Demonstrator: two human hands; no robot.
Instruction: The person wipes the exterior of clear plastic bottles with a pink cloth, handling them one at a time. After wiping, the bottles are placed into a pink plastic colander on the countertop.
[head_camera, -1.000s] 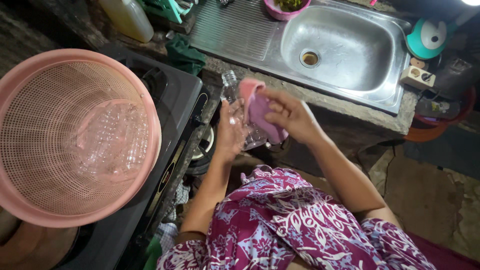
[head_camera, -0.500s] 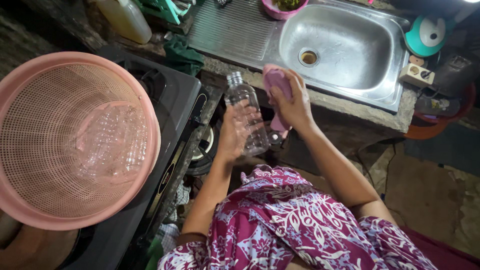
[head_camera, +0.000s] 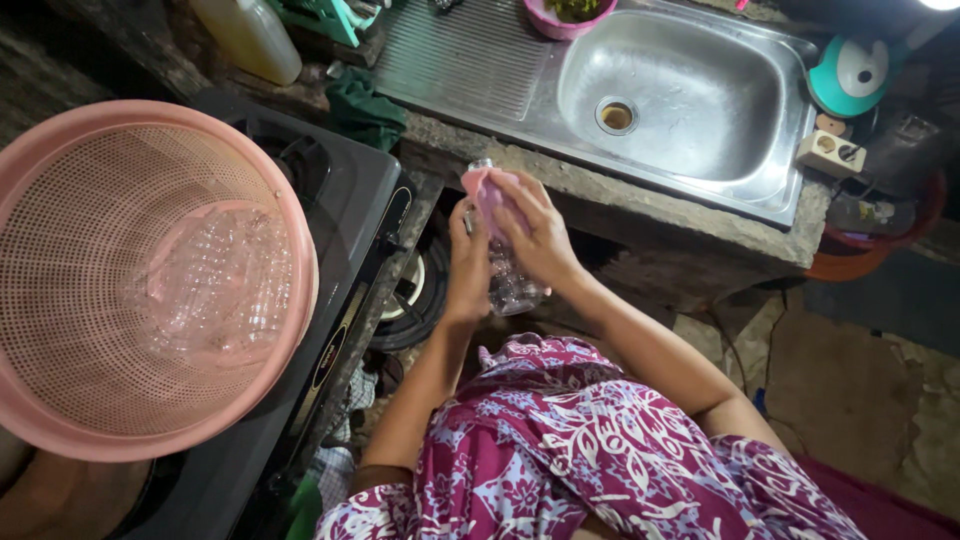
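Clear plastic bottle (head_camera: 508, 285) sits mid-frame, held upright-ish with a slight tilt, its neck toward 12 o'clock and its base toward 6 o'clock, in front of the concrete counter edge and above the person's lap. A pink cloth (head_camera: 487, 192) covers the upper part of the bottle, near the neck.

Step in hand, as judged: wiping the bottle's outside, upper section. Next move would call for a steady hold below while the cloth travels along the wall; the thin plastic likely dents if squeezed hard.

Left hand (head_camera: 467, 270): at 9 o'clock of the bottle, fingers curled together around its body, clamped on it. Forearm runs down toward 7 o'clock, elbow bent.

Right hand (head_camera: 540, 240): at 3 o'clock of the bottle, fingers closed together over the pink cloth, pressing it against the bottle. Wrist flexed, forearm running toward 4 o'clock.

Surroundings: steel sink (head_camera: 690, 95) at 1 o'clock of the hands, basin bare, drain visible. Small pink bowl (head_camera: 565, 14) at the sink's far rim, about 12 o'clock. Teal round object (head_camera: 850, 78) at 2 o'clock. Black stove (head_camera: 345, 215) at 9 o'clock, just beside the hands. Large pink basket (head_camera: 290, 230) at 9 o'clock, well apart, with clear plastic pieces inside. Yellowish jug (head_camera: 250, 38) at 11 o'clock.
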